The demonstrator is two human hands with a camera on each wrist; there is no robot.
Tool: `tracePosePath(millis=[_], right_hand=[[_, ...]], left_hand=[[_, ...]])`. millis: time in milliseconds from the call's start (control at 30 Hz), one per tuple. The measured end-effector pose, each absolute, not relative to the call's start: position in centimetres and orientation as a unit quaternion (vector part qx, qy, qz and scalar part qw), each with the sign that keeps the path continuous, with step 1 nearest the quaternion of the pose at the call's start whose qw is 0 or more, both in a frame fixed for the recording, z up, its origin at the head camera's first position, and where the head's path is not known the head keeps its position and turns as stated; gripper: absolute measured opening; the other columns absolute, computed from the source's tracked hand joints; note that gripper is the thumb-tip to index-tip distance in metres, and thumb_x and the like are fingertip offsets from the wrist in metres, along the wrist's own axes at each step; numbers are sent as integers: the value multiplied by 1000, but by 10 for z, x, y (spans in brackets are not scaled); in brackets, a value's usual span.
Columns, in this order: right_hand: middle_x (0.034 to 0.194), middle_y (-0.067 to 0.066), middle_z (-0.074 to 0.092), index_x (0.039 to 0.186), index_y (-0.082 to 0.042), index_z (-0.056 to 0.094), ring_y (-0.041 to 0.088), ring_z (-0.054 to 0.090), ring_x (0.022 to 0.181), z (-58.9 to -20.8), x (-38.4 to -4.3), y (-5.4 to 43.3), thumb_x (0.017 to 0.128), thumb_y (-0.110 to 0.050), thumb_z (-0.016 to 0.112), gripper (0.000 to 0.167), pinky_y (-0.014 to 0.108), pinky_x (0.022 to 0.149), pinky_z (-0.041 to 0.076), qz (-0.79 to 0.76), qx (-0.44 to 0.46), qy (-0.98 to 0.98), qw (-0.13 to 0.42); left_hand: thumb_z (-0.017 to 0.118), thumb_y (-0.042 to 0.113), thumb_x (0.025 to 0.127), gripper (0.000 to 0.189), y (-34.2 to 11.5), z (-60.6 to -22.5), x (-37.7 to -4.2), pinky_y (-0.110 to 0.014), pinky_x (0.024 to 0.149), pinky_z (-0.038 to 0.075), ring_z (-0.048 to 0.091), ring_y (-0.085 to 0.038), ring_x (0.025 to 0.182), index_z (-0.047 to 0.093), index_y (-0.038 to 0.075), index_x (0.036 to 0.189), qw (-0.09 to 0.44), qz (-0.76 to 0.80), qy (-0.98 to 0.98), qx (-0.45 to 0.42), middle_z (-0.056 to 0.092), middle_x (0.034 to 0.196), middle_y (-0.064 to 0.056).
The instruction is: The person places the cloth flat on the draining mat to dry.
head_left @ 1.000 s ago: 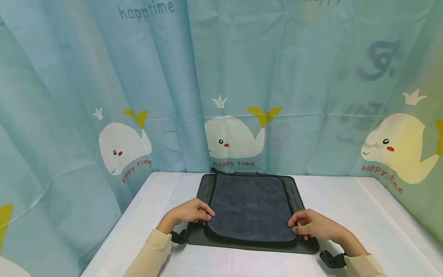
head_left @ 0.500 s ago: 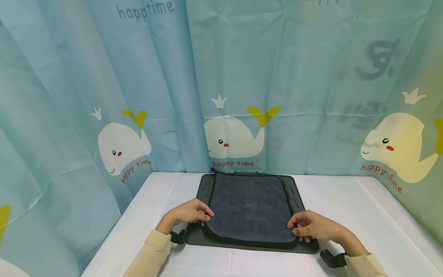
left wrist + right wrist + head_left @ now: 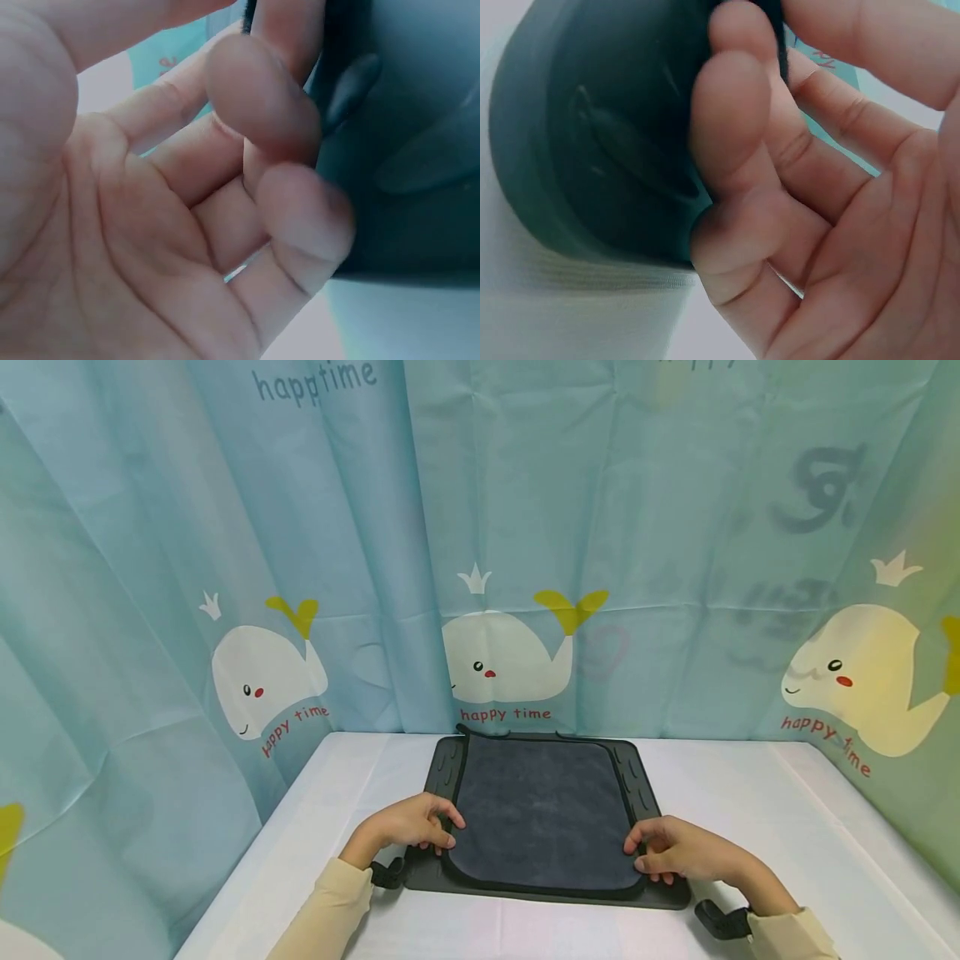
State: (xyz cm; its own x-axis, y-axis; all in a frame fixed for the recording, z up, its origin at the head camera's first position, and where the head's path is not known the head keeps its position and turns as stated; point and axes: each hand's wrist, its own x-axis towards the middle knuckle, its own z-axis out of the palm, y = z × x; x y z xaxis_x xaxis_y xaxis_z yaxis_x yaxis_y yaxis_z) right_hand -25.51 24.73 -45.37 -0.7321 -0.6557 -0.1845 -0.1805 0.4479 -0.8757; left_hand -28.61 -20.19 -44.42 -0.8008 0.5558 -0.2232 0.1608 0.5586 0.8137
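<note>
A dark grey mat (image 3: 543, 810) with rounded corners and a black border lies over a black tray (image 3: 525, 895) with slotted sides. My left hand (image 3: 408, 821) pinches the mat's left edge near the front, its other fingers curled beside the tray. At the right edge, my right hand (image 3: 686, 850) pinches the mat the same way. In the left wrist view, the tray (image 3: 405, 217) stands right beside the curled fingertips (image 3: 307, 210). The right wrist view shows the tray's rounded corner (image 3: 592, 172) against the fingers (image 3: 731, 112). Only a sliver of black edge shows between thumb and finger there.
The tray rests on a table with a white cloth (image 3: 750, 802). Behind it and along both sides hangs a blue-green curtain (image 3: 517, 527) printed with whales. A black strap device (image 3: 387, 873) sits on the left wrist, another (image 3: 722, 922) on the right.
The mat's front edge has settled slightly lower, toward the front of the tray. Both hands stay at its edges, almost still.
</note>
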Motion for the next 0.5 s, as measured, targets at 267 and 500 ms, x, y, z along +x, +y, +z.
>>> tracePosePath(millis=[267,500], right_hand=[[73,-2,55,116,0,64,6,49,61,-454,-257,245,97,-20,70,29,24,55,44,-428,-241,849,194],[73,-1,54,134,1,57,7,47,60,-459,-253,239,90,-29,79,57,24,53,37,-376,-218,891,132]], left_hand=[[78,9,89,24,-203,-441,-287,-26,54,41,50,-11,55,72,6,112,171,382,881,219,65,66,-3],[85,18,85,42,-197,-445,-285,-26,61,42,48,-12,67,70,8,123,84,329,912,229,58,80,-3]])
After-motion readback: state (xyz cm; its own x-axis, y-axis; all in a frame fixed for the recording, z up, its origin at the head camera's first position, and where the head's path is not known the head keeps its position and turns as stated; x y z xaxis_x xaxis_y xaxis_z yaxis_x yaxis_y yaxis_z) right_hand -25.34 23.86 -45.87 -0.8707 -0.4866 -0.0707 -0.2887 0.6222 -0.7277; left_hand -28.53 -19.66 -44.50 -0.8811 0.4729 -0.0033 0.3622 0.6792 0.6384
